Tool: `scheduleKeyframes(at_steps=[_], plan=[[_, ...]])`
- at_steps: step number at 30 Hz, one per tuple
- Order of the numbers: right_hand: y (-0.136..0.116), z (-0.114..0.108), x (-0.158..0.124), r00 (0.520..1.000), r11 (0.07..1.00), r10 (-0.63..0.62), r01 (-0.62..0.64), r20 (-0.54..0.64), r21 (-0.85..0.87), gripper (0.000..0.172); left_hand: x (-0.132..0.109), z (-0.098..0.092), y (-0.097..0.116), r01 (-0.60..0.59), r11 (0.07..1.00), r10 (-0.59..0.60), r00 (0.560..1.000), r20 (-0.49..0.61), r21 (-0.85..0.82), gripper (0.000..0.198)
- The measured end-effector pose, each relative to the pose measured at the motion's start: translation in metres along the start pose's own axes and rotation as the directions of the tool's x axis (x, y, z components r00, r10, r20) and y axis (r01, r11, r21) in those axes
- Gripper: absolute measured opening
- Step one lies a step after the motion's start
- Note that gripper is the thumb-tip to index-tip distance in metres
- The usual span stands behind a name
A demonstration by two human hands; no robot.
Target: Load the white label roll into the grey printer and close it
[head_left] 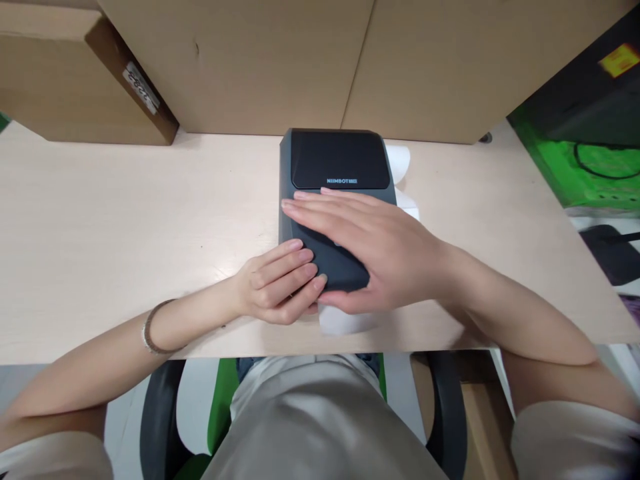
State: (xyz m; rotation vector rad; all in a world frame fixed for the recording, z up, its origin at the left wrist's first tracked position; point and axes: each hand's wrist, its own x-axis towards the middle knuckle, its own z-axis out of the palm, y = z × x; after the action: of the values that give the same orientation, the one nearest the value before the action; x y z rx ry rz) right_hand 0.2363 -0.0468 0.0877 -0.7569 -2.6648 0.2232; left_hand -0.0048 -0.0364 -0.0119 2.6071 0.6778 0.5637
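Note:
A dark grey label printer (pixel 330 257) with a glossy black top panel (pixel 340 157) marked NIIMBOT sits on the table, its lid looking closed. My right hand (pixel 385 247) lies across the lid, fingers stretched out flat and thumb by the front edge. At the front left corner, my left hand (pixel 280 283) has its bent fingers pressed against the printer, its thumb mostly hidden underneath. White paper (pixel 345 321) sticks out below the printer's front. More white paper (pixel 399 163) shows behind its right side, partly a curled roll.
Large cardboard boxes (pixel 250 67) stand along the back of the pale table (pixel 125 220). A smaller carton (pixel 55 80) with a handwritten label is at the back left. Beyond the right edge are a green surface (pixel 600 173) and a black object (pixel 613 253). Chair armrests (pixel 160 413) flank my body.

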Motion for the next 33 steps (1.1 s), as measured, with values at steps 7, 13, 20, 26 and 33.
scheduleKeyframes(at_steps=[7, 13, 20, 26, 33], plan=[[0.015, -0.002, -0.033, 0.959, 0.997, -0.079, 0.071, -0.273, -0.041, 0.041, -0.012, 0.009, -0.006, -0.010, 1.000, 0.009, 0.999, -0.048, -0.005, 0.026], [0.021, 0.000, -0.048, 0.957, 0.990, -0.082, 0.045, -0.279, -0.137, 0.043, 0.003, 0.012, -0.002, -0.271, 0.860, 0.459, 0.780, -0.426, 0.431, 0.011], [0.023, 0.011, -0.049, 0.936, 0.979, -0.125, 0.061, -0.330, -0.197, 0.045, 0.014, 0.002, 0.008, -0.273, 0.649, 0.727, 0.499, -0.473, 0.710, 0.010], [0.014, 0.008, -0.046, 0.962, 0.978, -0.039, -0.018, -0.271, -0.207, 0.038, 0.014, 0.005, 0.007, -0.263, 0.636, 0.737, 0.486, -0.470, 0.725, 0.014], [0.015, 0.011, -0.055, 0.963, 0.979, -0.093, 0.042, -0.251, -0.201, 0.063, 0.012, 0.006, 0.007, -0.309, 0.599, 0.780, 0.431, -0.453, 0.739, 0.018]])
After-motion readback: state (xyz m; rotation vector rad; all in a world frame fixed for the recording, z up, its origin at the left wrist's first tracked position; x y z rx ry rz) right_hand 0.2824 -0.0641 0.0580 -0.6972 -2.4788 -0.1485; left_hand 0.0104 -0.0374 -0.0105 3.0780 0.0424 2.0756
